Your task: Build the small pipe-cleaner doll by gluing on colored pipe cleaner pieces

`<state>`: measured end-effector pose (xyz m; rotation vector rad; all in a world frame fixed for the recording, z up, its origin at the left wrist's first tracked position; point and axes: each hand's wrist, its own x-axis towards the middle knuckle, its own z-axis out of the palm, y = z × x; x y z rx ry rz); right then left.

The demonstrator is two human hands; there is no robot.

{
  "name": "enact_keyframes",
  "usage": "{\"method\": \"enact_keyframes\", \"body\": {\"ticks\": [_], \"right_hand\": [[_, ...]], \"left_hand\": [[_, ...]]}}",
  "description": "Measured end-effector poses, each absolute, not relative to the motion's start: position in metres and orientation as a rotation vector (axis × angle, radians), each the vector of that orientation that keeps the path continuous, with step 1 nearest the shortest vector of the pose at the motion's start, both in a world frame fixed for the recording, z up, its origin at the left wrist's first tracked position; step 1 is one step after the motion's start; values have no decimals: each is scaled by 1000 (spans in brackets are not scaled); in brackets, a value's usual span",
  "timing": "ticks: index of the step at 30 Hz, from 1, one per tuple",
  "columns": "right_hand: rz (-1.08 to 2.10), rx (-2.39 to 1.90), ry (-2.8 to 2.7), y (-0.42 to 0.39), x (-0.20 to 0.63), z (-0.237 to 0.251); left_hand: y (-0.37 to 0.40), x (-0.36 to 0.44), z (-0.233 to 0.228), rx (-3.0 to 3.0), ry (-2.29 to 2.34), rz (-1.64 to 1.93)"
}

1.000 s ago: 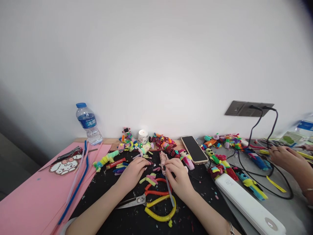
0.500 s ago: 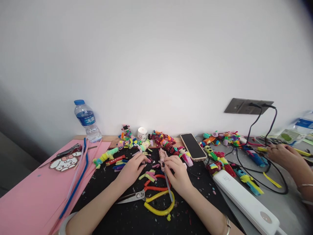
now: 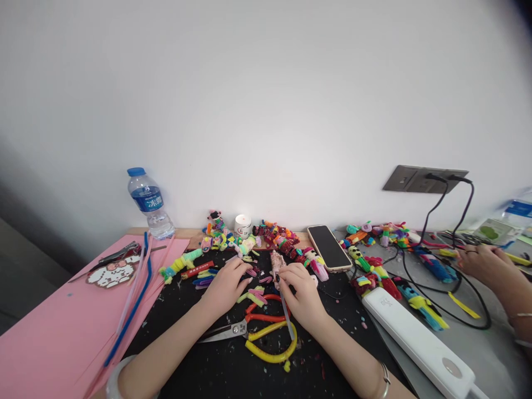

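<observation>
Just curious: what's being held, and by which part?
The right hand pinches a thin pale strip near its upper end; for the left hand, I can't tell.

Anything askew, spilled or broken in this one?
Untidy more than wrong: small coloured scraps litter the black mat around the scissors. The water bottle looks tilted, perhaps from lens distortion. No liquid spill or breakage stands out.
</observation>
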<state>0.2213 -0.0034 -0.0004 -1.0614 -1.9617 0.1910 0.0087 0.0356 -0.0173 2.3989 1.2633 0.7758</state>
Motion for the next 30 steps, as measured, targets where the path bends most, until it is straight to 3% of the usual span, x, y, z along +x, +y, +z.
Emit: {"method": "enact_keyframes", "body": {"ticks": [9,17,30], "right_hand": [[189,-1069,-1966,-4,222,4],[212,-1069,-1954,-3,223,4],[274,-1012,-2073,-10,217,5]], "left_hand": [[35,10,-13,2325,1264,808],[30,8,-5,2284,1227,1045],[11,16,-1,2314,977,906]]}}
